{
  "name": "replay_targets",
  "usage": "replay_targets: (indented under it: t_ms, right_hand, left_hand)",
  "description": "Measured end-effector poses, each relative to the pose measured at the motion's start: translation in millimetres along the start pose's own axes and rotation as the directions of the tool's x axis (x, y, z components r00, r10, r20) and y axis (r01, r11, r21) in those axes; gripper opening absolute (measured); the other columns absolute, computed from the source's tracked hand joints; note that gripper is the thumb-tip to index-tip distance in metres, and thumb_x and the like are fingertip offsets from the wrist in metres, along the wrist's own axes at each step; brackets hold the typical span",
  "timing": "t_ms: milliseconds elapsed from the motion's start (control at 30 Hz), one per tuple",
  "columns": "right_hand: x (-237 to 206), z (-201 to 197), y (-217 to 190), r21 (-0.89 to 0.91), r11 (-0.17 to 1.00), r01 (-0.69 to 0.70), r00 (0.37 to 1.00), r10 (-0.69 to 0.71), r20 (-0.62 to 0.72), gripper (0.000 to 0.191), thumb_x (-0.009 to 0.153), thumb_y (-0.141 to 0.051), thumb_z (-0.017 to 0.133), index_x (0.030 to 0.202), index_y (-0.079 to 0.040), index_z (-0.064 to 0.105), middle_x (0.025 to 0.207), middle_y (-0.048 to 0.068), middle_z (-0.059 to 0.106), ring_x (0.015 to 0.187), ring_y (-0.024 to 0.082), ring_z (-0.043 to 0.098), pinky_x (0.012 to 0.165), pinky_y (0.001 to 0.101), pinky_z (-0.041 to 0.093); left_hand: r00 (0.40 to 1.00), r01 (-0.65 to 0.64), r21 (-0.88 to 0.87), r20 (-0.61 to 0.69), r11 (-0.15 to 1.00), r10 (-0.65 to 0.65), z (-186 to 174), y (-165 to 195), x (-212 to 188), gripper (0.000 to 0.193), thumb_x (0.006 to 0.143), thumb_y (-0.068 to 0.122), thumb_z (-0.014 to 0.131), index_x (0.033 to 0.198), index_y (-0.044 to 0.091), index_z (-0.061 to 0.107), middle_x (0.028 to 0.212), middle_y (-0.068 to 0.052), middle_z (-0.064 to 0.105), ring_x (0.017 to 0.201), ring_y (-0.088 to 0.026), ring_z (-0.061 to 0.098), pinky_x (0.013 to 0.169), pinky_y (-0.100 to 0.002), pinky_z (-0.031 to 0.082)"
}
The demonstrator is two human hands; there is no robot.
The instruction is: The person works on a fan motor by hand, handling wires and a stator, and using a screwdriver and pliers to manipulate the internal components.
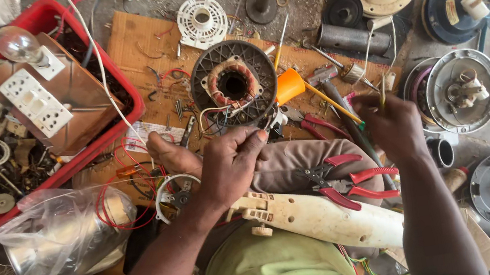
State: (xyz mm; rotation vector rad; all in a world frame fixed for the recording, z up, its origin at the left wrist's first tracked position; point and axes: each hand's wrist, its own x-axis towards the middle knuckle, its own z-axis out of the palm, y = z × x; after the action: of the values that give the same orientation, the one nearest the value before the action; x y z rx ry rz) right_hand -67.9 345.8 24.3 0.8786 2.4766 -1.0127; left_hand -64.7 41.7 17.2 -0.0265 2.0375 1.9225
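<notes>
A round grey fan motor housing (233, 85) with copper-wound stator lies on a brown board (129, 42). My left hand (223, 163) is below it, fingers pinched on thin wires that run from the motor. My right hand (392, 126) is to the right, closed on a thin stick-like tool that points up. Red-handled pliers (344, 184) rest on my knee. A cream plastic fan part (317, 217) lies across my lap.
A red tray (128, 99) at left holds a switch board with a bulb (18, 45) and small parts. A plastic-wrapped metal can (61, 237) sits at lower left. Motor parts (465, 87), an orange funnel (289, 85) and screwdrivers lie at right.
</notes>
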Motion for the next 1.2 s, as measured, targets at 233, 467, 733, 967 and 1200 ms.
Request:
replay_targets:
  t_ms: [233, 467, 733, 967, 1200]
  right_hand:
    - [-64.8, 83.5, -14.6, 0.753, 0.535, -0.383, 0.836, -0.145, 0.529, 0.029, 0.091, -0.023, 0.070, 0.109, -0.002, 0.073, 0.072, -0.001, 0.064, 0.059, 0.011, 0.058, 0.053, 0.0271, 0.047]
    - [-62.0, 103.6, -24.3, 0.868, 0.420, -0.266, 0.852, -0.318, 0.415, 0.019, 0.098, -0.016, 0.071, 0.105, 0.002, 0.069, 0.073, 0.001, 0.061, 0.054, 0.007, 0.050, 0.048, 0.0228, 0.042]
    - [-61.7, 93.4, -28.7, 0.731, 0.678, -0.076, 0.828, -0.366, 0.425, 0.022, 0.097, -0.019, 0.070, 0.107, 0.000, 0.072, 0.071, 0.000, 0.061, 0.055, 0.005, 0.052, 0.047, 0.0213, 0.040]
    - [-55.2, 100.4, -28.1, 0.814, 0.546, -0.198, 0.793, -0.398, 0.460, 0.019, 0.096, -0.015, 0.072, 0.105, 0.001, 0.070, 0.076, 0.001, 0.063, 0.056, 0.006, 0.052, 0.046, 0.0213, 0.041]
    - [-39.7, 121.2, -26.9, 0.899, 0.383, -0.211, 0.864, -0.358, 0.355, 0.011, 0.097, -0.013, 0.071, 0.102, -0.003, 0.068, 0.076, 0.000, 0.061, 0.056, 0.006, 0.052, 0.047, 0.0208, 0.041]
  left_hand:
    - [0.997, -0.066, 0.054, 0.042, 0.996, 0.064, 20.3, 0.7, -16.4, 0.014, 0.098, 0.015, 0.068, 0.103, 0.004, 0.076, 0.079, -0.006, 0.078, 0.066, -0.009, 0.072, 0.058, -0.027, 0.058]
    - [0.997, -0.071, 0.309, 0.057, 0.948, 0.056, 17.2, 5.0, -23.2, 0.030, 0.090, 0.015, 0.075, 0.119, 0.007, 0.075, 0.084, -0.009, 0.078, 0.066, -0.014, 0.074, 0.060, -0.031, 0.056]
    - [0.998, 0.057, -0.033, -0.001, 0.998, -0.057, 8.8, 8.2, -11.3, 0.027, 0.090, 0.020, 0.079, 0.111, 0.003, 0.076, 0.097, -0.008, 0.080, 0.082, -0.013, 0.075, 0.071, -0.025, 0.061]
    - [0.984, -0.016, -0.105, -0.175, 0.994, -0.003, 9.0, -5.8, -4.7, 0.009, 0.091, 0.009, 0.077, 0.098, 0.002, 0.079, 0.093, -0.005, 0.075, 0.080, -0.011, 0.071, 0.069, -0.024, 0.059]
    - [0.829, -0.425, 0.177, -0.319, 0.888, 0.460, -14.3, 7.7, 20.1, 0.023, 0.094, 0.011, 0.083, 0.114, 0.004, 0.075, 0.105, -0.010, 0.074, 0.095, -0.019, 0.068, 0.083, -0.034, 0.060]
